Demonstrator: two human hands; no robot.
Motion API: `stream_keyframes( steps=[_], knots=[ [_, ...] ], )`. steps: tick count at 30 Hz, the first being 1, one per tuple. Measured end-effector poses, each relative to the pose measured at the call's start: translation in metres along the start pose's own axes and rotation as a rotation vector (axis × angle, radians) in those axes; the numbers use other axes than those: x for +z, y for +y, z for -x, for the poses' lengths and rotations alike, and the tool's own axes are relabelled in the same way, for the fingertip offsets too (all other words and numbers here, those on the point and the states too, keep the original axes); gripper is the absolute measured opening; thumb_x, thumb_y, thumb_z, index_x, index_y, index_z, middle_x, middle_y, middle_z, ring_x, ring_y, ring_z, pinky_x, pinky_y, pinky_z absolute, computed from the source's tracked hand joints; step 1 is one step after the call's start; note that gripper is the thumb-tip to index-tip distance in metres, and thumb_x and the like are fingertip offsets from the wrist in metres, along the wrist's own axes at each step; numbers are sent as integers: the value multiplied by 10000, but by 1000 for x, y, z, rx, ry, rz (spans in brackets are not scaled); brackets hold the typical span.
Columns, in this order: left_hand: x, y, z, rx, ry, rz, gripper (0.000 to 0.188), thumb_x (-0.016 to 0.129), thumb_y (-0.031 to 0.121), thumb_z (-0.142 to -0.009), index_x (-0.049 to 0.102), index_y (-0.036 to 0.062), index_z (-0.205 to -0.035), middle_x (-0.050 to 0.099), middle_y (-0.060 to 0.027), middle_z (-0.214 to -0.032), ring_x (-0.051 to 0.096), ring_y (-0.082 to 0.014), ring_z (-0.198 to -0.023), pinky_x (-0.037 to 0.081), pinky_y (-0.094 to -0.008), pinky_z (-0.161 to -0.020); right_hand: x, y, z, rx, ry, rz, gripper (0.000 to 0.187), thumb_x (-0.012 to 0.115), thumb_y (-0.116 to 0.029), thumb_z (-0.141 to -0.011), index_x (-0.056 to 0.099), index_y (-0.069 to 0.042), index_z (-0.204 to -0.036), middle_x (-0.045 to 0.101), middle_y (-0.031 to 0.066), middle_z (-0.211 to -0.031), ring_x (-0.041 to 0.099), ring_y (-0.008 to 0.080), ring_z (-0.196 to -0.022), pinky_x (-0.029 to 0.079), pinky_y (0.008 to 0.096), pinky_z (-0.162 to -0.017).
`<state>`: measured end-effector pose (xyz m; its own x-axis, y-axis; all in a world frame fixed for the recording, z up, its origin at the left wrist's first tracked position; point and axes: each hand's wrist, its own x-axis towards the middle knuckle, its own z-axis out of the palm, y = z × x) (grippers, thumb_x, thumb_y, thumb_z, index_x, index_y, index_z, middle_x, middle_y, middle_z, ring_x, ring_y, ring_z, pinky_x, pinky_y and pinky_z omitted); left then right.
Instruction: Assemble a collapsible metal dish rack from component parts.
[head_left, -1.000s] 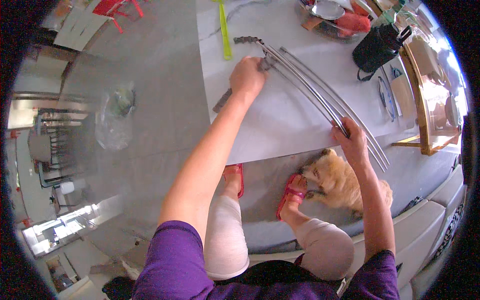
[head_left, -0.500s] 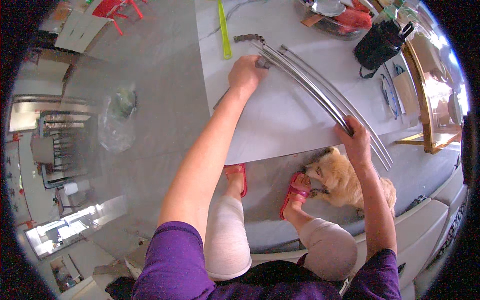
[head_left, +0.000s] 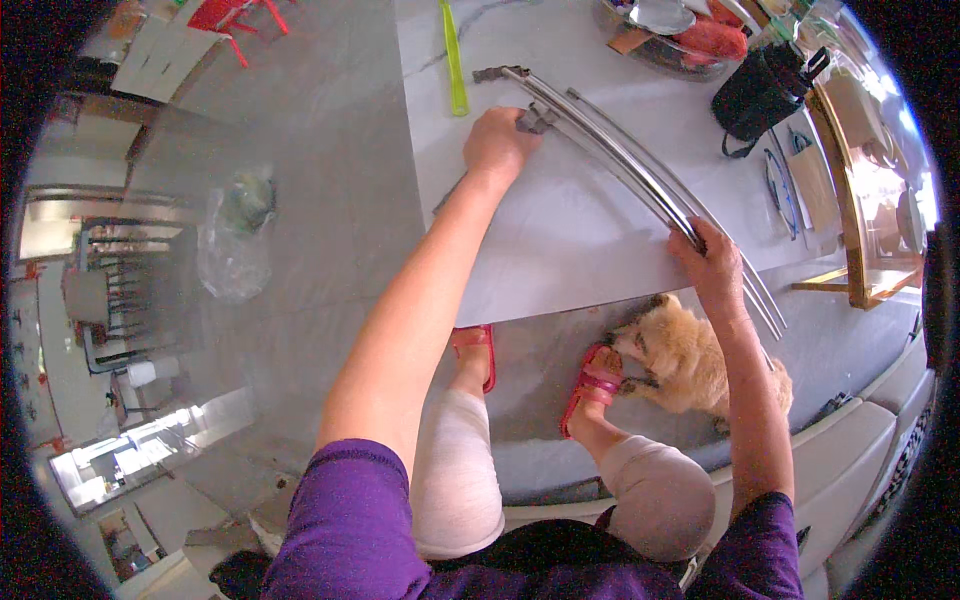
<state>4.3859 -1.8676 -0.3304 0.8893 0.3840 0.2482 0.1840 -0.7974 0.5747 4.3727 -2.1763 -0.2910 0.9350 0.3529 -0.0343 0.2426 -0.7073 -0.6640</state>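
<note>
Several long, thin silver metal rods slant over the grey-white table. My right hand is closed around them near their lower ends, which stick out past the table edge. By their upper ends, my left hand is closed with a grey crumpled cloth-like piece poking out beside the rods. Its fingers are partly hidden behind the back of the hand. A dark brownish strip sits at the top end of the rods. One rod lies a little apart from the others.
On the table are a bright green stick, a black pouch, a tub of red items and glasses. A tan dog lies beside my right foot. A clear plastic bag is on the floor at left.
The grey piece at my left hand shows more now, and that hand has shifted slightly right. The rods have turned a little within my grip; my right hand stays closed on them.
</note>
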Motion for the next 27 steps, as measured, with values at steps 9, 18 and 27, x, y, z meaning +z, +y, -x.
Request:
stream_keyframes(
  steps=[9, 18, 27],
  knots=[
    [-12, 11, 6, -94, -56, 162, 273, 729, 209, -628, 661, 22, -815, 636, -166, -736, 616, -295, -710, 465, -376, -648, -37, -7, 23, -82, 12, 209, 252, 544, -261, -875, 561, -27, -967, 591, 188, -785, 587, 365, -735, 441, 394, -645],
    [-20, 11, 16, -207, -160, 78, 257, 690, 203, -637, 663, 72, -855, 649, -110, -780, 620, -285, -770, 475, -387, -668, -19, 5, 46, 26, -68, -36, 207, 546, -216, -875, 513, -11, -882, 591, 173, -737, 588, 306, -667, 451, 377, -623],
    [-22, 11, 15, -241, -179, 101, 261, 679, 200, -630, 661, 88, -866, 651, -95, -783, 621, -284, -772, 475, -391, -657, -1, 1, 40, 105, -15, -35, 185, 567, -185, -832, 530, -5, -850, 530, 120, -674, 490, 218, -601, 409, 350, -592]
  ],
)
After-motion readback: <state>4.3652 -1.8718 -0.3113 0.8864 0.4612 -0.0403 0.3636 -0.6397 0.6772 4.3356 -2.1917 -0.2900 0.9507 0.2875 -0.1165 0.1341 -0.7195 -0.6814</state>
